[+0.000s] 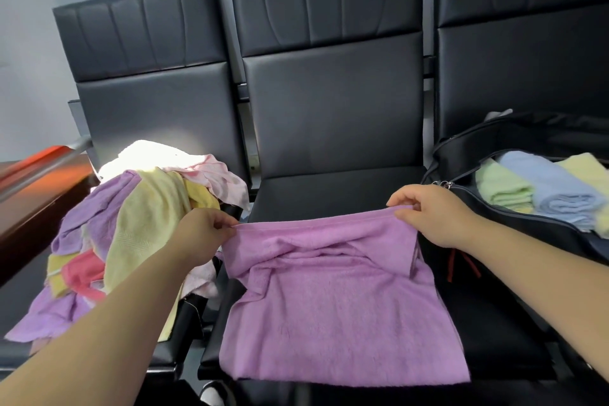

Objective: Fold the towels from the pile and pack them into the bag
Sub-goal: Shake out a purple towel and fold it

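Note:
A purple towel [336,306] lies on the middle black seat, its far edge lifted off the cushion. My left hand [197,234] pinches the far left corner. My right hand [431,214] pinches the far right corner, so the edge is stretched between them. A pile of unfolded towels [131,224] in purple, yellow, pink and white sits on the left seat. An open black bag [468,204] rests on the right seat and holds folded green [504,191], blue [557,194] and yellow [590,171] towels side by side.
Three black padded chairs [333,109] stand in a row against a grey wall. A dark wooden surface [29,208] with a metal rail runs along the left edge. Red straps [461,264] hang from the bag's front.

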{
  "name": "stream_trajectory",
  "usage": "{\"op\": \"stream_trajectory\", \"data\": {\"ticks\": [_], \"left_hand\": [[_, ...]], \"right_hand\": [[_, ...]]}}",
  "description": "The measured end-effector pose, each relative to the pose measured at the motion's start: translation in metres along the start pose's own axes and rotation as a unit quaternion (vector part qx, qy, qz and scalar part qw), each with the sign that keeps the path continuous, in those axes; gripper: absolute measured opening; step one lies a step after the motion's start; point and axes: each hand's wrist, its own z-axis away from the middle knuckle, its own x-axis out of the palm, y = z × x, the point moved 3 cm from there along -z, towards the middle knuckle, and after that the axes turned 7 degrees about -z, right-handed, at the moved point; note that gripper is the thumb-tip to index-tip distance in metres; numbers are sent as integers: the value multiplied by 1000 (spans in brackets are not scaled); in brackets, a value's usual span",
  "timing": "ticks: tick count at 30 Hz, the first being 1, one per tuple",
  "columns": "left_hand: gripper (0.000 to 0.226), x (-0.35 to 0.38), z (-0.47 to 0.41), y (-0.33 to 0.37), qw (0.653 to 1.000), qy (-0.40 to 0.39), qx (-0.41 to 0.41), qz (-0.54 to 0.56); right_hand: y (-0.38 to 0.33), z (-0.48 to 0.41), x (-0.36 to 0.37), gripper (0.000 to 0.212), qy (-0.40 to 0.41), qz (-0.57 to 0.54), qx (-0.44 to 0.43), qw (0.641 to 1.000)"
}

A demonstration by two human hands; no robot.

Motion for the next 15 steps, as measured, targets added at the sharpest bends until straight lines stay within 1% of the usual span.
{"op": "stream_trajectory", "data": {"ticks": [2, 5, 7, 10, 12, 15], "left_hand": [[21, -2, 3, 4, 999, 24, -10, 25], [19, -11, 4, 17, 991, 84, -27, 97], [23, -23, 1, 26, 983, 109, -30, 141], [32, -42, -11, 34, 972, 126, -27, 194], [31, -56, -20, 42, 973, 138, -28, 182], [18, -83, -42, 62, 982, 142, -26, 125]], "right_hand": [[-4, 0, -1, 22, 21, -20, 2, 1000], [-9, -4, -5, 22, 60, -35, 16, 997], [-13, -9, -10, 23, 94, -50, 21, 994], [-25, -23, -24, 26, 130, -74, 30, 988], [-36, -39, -34, 25, 127, -66, 34, 989], [-58, -73, -57, 24, 119, -34, 36, 992]]}}
